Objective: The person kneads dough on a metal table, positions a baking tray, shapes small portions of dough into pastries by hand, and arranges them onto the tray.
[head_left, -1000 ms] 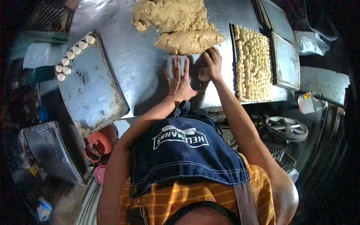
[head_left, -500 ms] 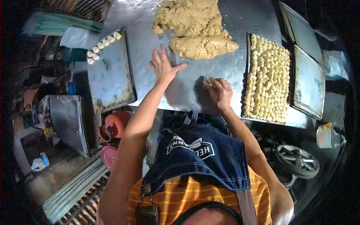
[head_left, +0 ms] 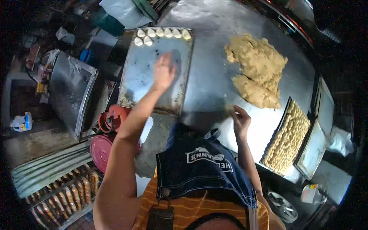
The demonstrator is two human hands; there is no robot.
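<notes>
My left hand (head_left: 164,73) is over the baking tray (head_left: 134,73), its fingers stretched out and slightly blurred, with nothing visible in it. Whether it touches the tray surface I cannot tell. Several pale shaped dough pieces (head_left: 160,32) sit in rows along the tray's far edge. Low over the metal table (head_left: 207,73), my right hand (head_left: 240,120) has its fingers pinched around a small, blurred brownish thing (head_left: 229,109) that I cannot make out. Beyond that hand lies a large lump of yellowish dough (head_left: 262,61), with a smaller dough mass (head_left: 257,92) against its near side.
A tray packed with small dough pieces (head_left: 287,140) stands at the table's right, beside bare trays (head_left: 312,149). Left of the table are a metal-framed panel (head_left: 71,92), an orange container (head_left: 117,117) and a pink round lid (head_left: 101,153). Filled racks (head_left: 73,197) stand lower left.
The view has turned toward the left tray. My left hand has moved from the bare table near the dough to over that tray. My right hand stays pinched near the table's front edge.
</notes>
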